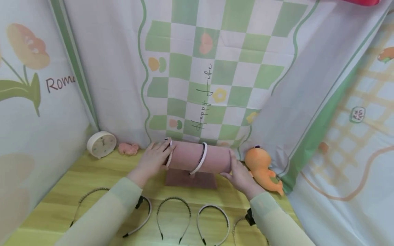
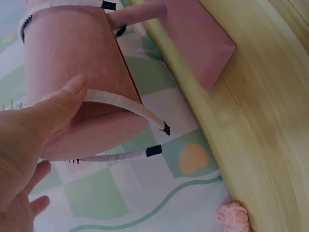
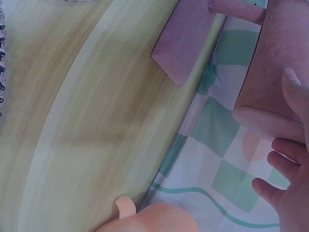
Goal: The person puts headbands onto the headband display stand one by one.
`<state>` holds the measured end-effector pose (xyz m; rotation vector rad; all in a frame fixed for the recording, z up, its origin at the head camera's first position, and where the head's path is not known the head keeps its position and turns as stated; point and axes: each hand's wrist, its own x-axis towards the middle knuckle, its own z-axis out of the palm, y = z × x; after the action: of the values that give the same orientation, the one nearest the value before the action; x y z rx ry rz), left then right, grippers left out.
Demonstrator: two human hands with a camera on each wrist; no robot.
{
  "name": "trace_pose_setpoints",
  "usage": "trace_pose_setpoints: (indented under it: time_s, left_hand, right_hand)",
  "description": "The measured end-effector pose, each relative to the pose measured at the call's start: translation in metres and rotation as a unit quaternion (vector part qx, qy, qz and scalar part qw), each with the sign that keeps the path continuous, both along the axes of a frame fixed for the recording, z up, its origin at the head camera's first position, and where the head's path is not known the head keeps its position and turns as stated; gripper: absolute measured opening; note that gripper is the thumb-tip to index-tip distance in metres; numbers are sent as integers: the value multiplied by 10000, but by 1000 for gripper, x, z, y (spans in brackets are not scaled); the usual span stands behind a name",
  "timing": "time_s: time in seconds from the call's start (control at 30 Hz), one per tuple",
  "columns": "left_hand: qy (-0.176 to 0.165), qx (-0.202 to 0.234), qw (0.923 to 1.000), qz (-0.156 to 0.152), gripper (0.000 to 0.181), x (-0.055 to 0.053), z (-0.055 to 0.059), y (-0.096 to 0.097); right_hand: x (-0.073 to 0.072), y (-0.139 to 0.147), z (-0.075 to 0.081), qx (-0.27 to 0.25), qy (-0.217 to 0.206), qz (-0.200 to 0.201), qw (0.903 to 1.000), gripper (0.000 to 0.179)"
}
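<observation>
A pink headband stand point(image 1: 184, 155), a padded roll on a short post over a flat base point(image 1: 191, 181), is near the back of the table. Around the middle of its roll sits a white headband point(image 1: 200, 163) with a dark toothed inner side. My left hand point(image 1: 153, 158) is at the left end, pinching a second white headband point(image 2: 120, 102) that loops the roll there; its two black tips point away from the hand in the left wrist view. At the opposite end, my right hand point(image 1: 241, 173) holds the roll, thumb on its side and fingers around the end.
Several headbands lie along the table's front, among them a thin dark one point(image 1: 173, 198) and a white one point(image 1: 228, 222). A white clock point(image 1: 101, 145) and a small pink item point(image 1: 128, 149) are back left. An orange plush toy point(image 1: 260, 165) lies close to my right hand. Printed curtain point(image 1: 215, 51) hangs behind.
</observation>
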<state>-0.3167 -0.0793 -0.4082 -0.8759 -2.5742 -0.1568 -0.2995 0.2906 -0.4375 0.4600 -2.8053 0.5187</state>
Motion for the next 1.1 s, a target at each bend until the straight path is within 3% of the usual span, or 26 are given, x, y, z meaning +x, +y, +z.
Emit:
trace_pose_setpoints:
  time_s: [0.23, 0.4, 0.63, 0.87, 1.1]
  left_hand:
    - [-148, -89, 9996, -210, 91, -6, 8, 12]
    - [-311, -192, 9990, -242, 87, -11, 7, 35]
    - [-534, -246, 9982, -136, 86, -10, 7, 67]
    - [-705, -216, 9972, -76, 94, -9, 9, 82]
    - [-690, -78, 9975, -100, 119, -6, 16, 87]
  right_hand:
    - [1, 2, 0, 29, 94, -3, 10000, 110]
    - [3, 3, -1, 34, 121, -25, 9999, 110]
    - [3, -1, 0, -15, 132, 56, 9999, 108]
    - [3, -1, -1, -50, 189, 97, 9998, 107]
    - [2, 0, 1, 4, 229, 142, 9996, 106]
